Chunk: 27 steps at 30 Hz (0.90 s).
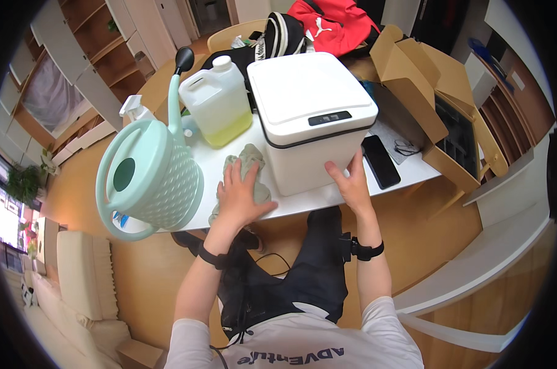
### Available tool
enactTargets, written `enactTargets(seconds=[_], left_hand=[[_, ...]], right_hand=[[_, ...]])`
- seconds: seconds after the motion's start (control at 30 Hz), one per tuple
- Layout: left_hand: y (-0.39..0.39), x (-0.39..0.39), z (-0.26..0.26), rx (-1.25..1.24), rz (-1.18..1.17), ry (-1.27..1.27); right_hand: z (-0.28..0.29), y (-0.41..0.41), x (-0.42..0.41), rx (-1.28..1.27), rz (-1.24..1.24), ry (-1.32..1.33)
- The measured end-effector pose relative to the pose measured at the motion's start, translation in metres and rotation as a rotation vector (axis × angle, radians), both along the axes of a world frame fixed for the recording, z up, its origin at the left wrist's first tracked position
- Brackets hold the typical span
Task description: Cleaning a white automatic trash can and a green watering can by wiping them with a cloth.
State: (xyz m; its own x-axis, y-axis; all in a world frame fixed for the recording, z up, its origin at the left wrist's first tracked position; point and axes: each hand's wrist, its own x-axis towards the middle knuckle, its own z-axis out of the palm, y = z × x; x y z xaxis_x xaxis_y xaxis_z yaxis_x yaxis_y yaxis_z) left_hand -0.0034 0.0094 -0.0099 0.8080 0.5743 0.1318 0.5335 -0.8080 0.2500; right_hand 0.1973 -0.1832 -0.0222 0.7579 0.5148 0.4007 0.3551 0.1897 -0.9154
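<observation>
My left hand [241,193] lies spread over a crumpled grey-green cloth [260,190] on the white table [216,157]; its fingers are apart. My right hand [353,187] touches the lower right front of a white lidded bin [313,168] with a small dark display, thumb and fingers apart. Left of the cloth stands a mint-green watering can [167,180] with a black spout head. Behind the cloth is a translucent jug [218,104] part full of yellow-green liquid. A black smartphone [380,161] lies right of the bin.
An open cardboard box [412,87] stands at the right, near a dark cable [406,148] on grey material. Behind the bin are a red bag [336,27] and a black bag [285,37]. A white spray bottle head [134,108] shows behind the watering can.
</observation>
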Motion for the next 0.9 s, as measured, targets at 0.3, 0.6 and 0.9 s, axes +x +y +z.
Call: enactTargets(seconds=[0.3, 0.6, 0.9], left_hand=[[-0.002, -0.068, 0.011, -0.348, -0.066, -0.309], [-0.003, -0.167, 0.064, -0.736, -0.165, -0.340], [-0.042, -0.081, 0.057, -0.752, -0.463, -0.420]], right_hand=[[-0.014, 0.008, 0.024, -0.094, 0.121, -0.064], [-0.021, 0.042, -0.015, -0.038, 0.279, 0.063], [-0.006, 0.001, -0.063, 0.012, 0.294, 0.093]])
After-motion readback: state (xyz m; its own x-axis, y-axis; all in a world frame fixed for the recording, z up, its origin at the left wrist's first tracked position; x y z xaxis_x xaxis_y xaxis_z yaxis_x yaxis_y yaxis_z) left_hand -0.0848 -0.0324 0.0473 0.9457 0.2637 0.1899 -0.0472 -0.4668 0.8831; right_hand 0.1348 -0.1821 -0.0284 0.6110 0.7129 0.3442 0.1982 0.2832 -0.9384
